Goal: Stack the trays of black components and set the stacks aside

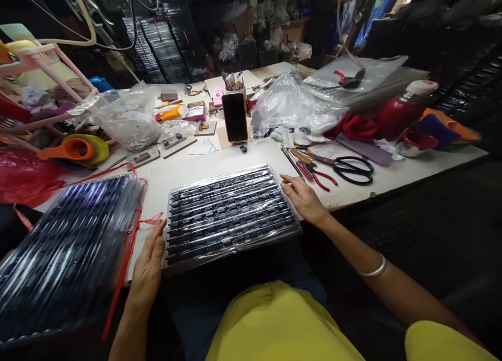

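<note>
Black plastic, ribbed and wrapped in clear film, makes up the flat rectangular tray (231, 214) that is being steadied at the near edge of the white worktable (411, 175). It is flanked by both hands: the left hand (151, 264) is laid flat against its left edge with fingers extended, and the right hand (304, 199) is pressed open against its right edge; neither is closed around anything. The step in hand is judged to be the squaring of the tray in front of the person. For a next move, a firmer hold under both short edges would probably be called for, since the film looks slippery. A bagged stack of similar black trays (66, 256) tied with red string (125, 256) lies just beside it on the left, and black-handled scissors (353, 170) lie apart on the right.
</note>
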Tool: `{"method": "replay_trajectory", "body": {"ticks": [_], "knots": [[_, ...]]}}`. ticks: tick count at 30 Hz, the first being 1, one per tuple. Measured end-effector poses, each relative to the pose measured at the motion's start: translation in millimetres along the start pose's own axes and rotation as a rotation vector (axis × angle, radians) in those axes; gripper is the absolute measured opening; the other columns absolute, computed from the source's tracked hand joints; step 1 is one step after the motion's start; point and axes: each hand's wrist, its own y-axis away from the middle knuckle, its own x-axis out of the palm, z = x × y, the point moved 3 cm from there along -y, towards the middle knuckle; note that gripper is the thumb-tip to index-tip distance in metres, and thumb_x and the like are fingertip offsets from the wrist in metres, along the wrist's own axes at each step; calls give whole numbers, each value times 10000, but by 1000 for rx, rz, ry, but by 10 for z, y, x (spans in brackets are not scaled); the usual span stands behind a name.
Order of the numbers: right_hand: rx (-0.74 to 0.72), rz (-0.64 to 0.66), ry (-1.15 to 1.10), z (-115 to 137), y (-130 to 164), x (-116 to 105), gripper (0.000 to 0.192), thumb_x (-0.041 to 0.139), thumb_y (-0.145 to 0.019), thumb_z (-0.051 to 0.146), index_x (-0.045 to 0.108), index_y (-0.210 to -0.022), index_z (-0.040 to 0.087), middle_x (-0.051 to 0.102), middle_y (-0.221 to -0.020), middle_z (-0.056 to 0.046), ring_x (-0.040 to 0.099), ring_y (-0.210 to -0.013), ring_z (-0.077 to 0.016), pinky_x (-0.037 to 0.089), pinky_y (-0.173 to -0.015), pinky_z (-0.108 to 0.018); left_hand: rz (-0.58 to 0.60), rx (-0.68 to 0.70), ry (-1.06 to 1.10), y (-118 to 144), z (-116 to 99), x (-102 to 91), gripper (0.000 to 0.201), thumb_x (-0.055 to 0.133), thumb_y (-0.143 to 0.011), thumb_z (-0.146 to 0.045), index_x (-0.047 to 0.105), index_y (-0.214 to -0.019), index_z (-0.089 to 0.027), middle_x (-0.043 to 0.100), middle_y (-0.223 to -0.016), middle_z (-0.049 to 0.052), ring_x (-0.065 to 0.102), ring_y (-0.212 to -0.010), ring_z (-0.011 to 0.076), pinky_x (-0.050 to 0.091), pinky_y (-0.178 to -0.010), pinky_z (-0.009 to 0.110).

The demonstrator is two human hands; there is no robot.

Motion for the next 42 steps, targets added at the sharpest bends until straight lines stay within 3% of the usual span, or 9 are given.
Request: {"method": "replay_trajectory", "body": {"ticks": [3, 10, 19, 25, 29, 33, 35, 37, 42], "knots": [[-75, 11, 96, 71, -19, 95, 464, 383, -900, 416, 541, -1255, 163, 578, -1126, -138, 548, -1014, -275, 432, -927, -437, -1, -60, -10, -177, 2, 48, 533, 462, -876, -486, 465, -1340, -224, 456, -1407, 73, 375, -1317, 246, 228, -1125, 432], [-161, -23, 222, -1, -180, 229, 456, 328, -907, 342, 516, -1294, 194, 583, -1065, -134, 526, -1000, -301, 433, -901, -478, 28, 100, -99, -477, 40, 152, 464, 463, -873, -386, 511, -1297, -206, 469, -1397, 81, 356, -1331, 224, 198, -1131, 436], [-201, -63, 292, -4, -329, 347, 453, 298, -910, 334, 535, -1234, 126, 569, -1004, -160, 521, -945, -305, 443, -871, -490, -39, 90, -84, -490, 64, 168, 427, 455, -881, -339, 538, -1277, -201, 455, -1406, 90, 365, -1327, 212, 214, -1128, 415], [-285, -12, 526, 90, -387, 398, 482, 239, -918, 303, 496, -1261, 84, 581, -1013, -195, 511, -895, -327, 466, -750, -493, -62, 122, -316, -469, 19, 240, 441, 345, -917, -289, 512, -1301, -148, 416, -1423, 151, 375, -1314, 263, 283, -1081, 481], [-325, 16, 672, 197, -404, 382, 464, 273, -903, 246, 482, -1289, 94, 535, -1216, -229, 506, -1013, -367, 457, -729, -510, -38, 108, -544, -465, -22, 301, 476, 303, -928, -324, 468, -1334, -137, 403, -1424, 187, 369, -1305, 339, 276, -1029, 574], [-596, 175, 732, 340, -418, 450, 492, 243, -879, 84, 492, -1297, 162, 427, -1406, -163, 387, -1280, -313, 349, -945, -538, -41, 170, -723, -468, -130, 410, 619, 341, -908, -471, 406, -1358, -51, 299, -1463, 240, 213, -1375, 370, 149, -1073, 583], [-672, 304, 701, 371, -443, 508, 474, 228, -918, 134, 462, -1330, 151, 408, -1429, -138, 310, -1343, -283, 290, -1025, -513, 5, 193, -783, -497, -201, 482, 672, 303, -913, -505, 349, -1384, -27, 247, -1486, 234, 142, -1400, 338, 85, -1101, 557], [-668, 400, 679, 379, -482, 556, 492, 249, -957, 329, 395, -1386, 136, 322, -1477, -139, 213, -1380, -302, 264, -1054, -511, 106, 190, -830, -546, -271, 547, 705, 261, -916, -535, 281, -1419, -42, 191, -1511, 206, 99, -1411, 308, 78, -1116, 529], [-606, 543, 667, 374, -525, 609, 773, 259, -866, 670, 251, -1459, 173, 93, -1537, -132, 31, -1398, -344, 182, -1078, -563, 346, 264, -872, -666, -446, 644, 797, 251, -864, -661, 150, -1472, -155, 106, -1547, 130, 36, -1420, 283, 61, -1119, 536]]}}
